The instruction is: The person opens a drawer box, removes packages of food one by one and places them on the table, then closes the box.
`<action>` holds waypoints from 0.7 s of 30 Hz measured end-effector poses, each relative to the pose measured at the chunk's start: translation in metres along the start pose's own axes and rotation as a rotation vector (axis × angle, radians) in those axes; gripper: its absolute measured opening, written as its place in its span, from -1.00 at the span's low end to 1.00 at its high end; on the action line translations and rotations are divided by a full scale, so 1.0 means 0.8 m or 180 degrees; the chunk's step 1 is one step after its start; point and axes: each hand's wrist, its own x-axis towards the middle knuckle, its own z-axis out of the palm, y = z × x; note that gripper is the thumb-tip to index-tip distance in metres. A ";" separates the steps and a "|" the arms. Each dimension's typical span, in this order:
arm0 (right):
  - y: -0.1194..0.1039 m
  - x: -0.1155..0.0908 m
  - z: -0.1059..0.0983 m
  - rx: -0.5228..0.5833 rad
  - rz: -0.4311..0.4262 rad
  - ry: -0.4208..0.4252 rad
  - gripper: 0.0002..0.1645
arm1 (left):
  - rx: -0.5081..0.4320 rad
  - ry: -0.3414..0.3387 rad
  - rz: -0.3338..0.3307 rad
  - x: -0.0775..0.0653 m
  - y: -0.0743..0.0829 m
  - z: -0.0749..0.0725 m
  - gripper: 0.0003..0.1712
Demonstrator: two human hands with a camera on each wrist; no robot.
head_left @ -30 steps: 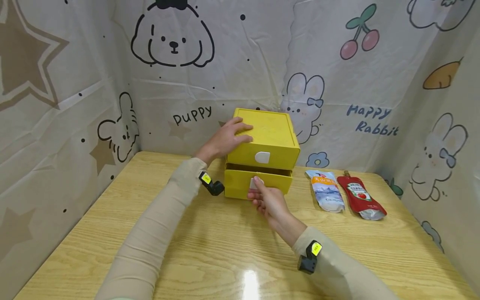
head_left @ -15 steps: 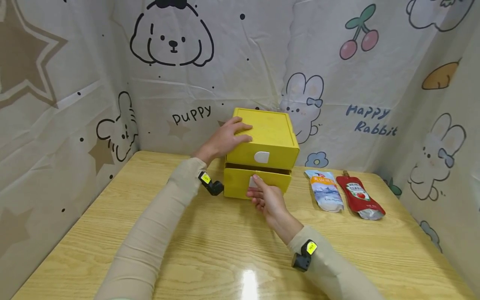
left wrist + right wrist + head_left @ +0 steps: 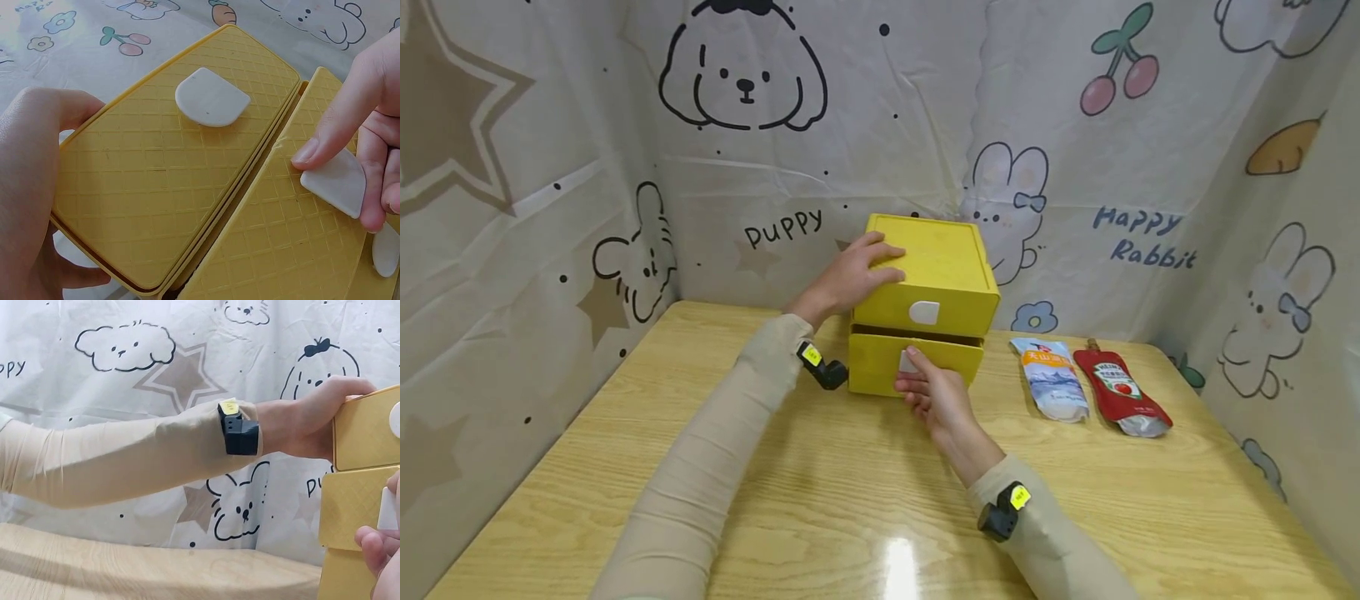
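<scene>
Nearest on the wooden surface [image 3: 812, 492], the person's right hand [image 3: 947, 410] pinches the white tab [image 3: 337, 185] of a yellow drawer [image 3: 872, 364] between thumb and fingers. The drawer stands partly out, a dark gap along its top. Toward the surface's far right corner lie a white-and-blue pouch [image 3: 1051, 385] and, just beside it, a red Heinz pouch [image 3: 1122, 390], its cap toward the far edge. The yellow cabinet [image 3: 936, 250] sits near the middle of that edge; the left hand [image 3: 848, 277] rests over its upper left side, fingers spread. Behind is a printed cloth [image 3: 895, 158].
</scene>
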 end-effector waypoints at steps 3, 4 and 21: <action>-0.002 0.000 -0.001 -0.0012 -0.0020 -0.0015 -0.38 | -0.0026 0.0009 0.0015 0.001 0.001 0.000 -0.38; -0.002 0.000 -0.001 -0.0018 -0.0023 -0.0020 -0.38 | -0.0030 0.0009 0.0017 0.001 0.001 0.000 -0.38; -0.004 0.005 0.000 0.0087 0.0017 -0.0019 -0.41 | 0.0028 -0.0008 0.0027 0.001 0.002 -0.002 -0.37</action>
